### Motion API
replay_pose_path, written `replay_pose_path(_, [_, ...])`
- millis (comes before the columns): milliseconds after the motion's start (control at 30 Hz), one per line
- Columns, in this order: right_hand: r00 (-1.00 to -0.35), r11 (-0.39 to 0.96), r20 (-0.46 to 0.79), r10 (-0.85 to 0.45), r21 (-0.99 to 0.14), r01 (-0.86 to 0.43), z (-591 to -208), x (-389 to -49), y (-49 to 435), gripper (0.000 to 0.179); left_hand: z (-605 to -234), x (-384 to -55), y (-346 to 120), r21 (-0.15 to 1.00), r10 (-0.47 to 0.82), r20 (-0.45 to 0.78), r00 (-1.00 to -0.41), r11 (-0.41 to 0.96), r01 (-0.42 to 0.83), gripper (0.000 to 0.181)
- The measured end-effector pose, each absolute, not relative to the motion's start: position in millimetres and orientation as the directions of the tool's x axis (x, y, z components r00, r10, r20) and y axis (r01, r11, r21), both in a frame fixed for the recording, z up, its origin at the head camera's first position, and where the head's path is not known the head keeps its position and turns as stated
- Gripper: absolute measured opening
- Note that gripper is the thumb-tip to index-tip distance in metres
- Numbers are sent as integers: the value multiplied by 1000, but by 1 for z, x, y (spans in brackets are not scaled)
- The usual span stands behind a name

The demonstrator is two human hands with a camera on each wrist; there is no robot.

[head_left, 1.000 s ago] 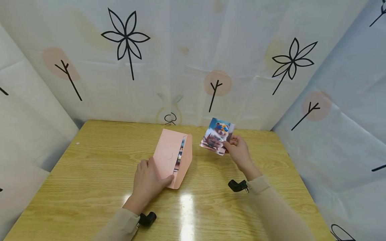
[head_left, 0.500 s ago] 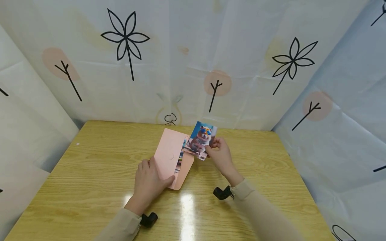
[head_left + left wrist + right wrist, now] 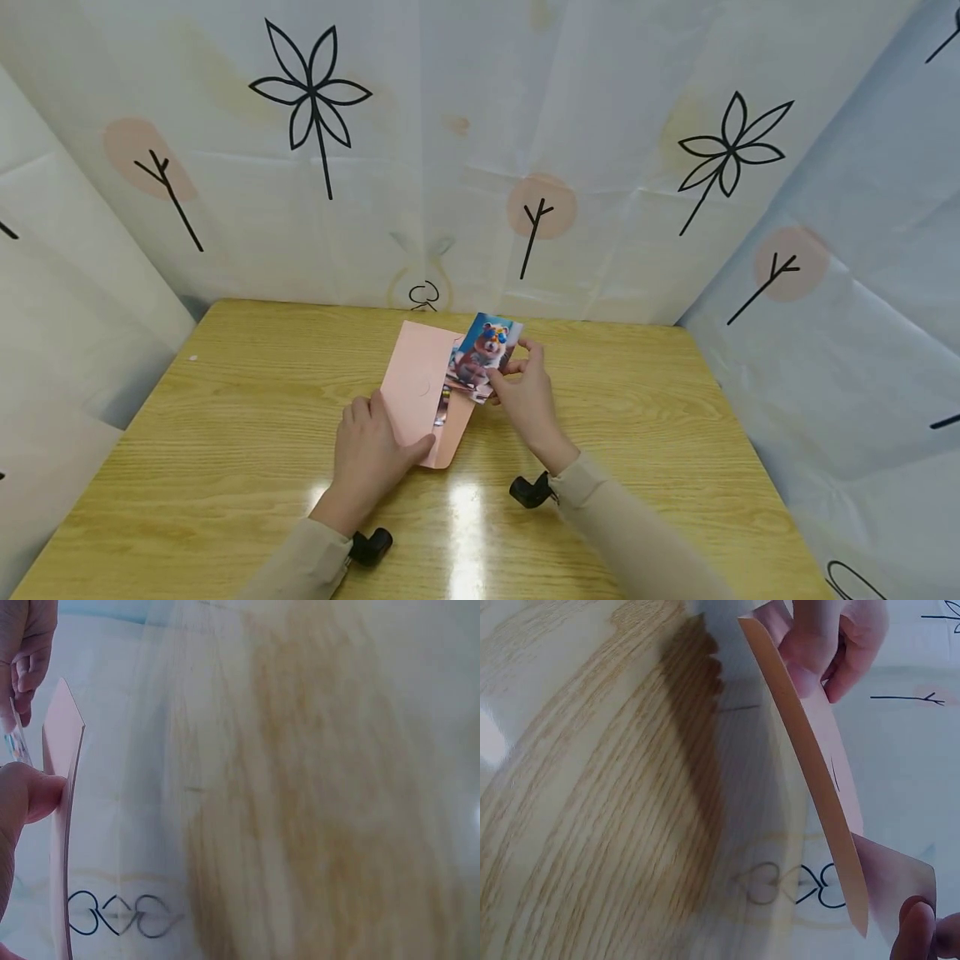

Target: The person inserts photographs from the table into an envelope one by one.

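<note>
A pink envelope (image 3: 416, 371) with its flap folded out to the right is held up off the table by my left hand (image 3: 371, 450), thumb in front near the lower edge and fingers along the left side. Picture cards (image 3: 442, 410) show in the envelope's opening. My right hand (image 3: 528, 400) pinches a photo card (image 3: 483, 354) with an animal in sunglasses, its left edge overlapping the opening and flap. In the right wrist view, the card (image 3: 896, 881) is beside the orange-pink flap (image 3: 810, 780); how far it sits inside is hidden.
The wooden table (image 3: 225, 400) spreads beneath both hands. A white cloth backdrop (image 3: 450, 125) with plant drawings rises behind it and at both sides. A black wrist camera (image 3: 530, 490) hangs at the right sleeve, another camera (image 3: 371, 547) at the left.
My right hand has moved left with the photo card, from apart on the right to over the envelope's opening. The left hand and envelope have stayed nearly still.
</note>
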State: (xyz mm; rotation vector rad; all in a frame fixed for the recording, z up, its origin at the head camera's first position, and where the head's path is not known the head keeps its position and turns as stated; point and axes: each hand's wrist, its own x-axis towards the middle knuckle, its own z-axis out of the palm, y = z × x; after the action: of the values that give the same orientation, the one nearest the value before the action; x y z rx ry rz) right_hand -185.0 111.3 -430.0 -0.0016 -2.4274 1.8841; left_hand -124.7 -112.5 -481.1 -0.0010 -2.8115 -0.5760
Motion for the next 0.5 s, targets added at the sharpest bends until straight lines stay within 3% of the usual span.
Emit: replay_pose_path(500, [-997, 347, 69, 38, -936, -52, -437, -184, 105, 74, -480, -125, -114, 396, -74, 247, -966, 918, 31, 103])
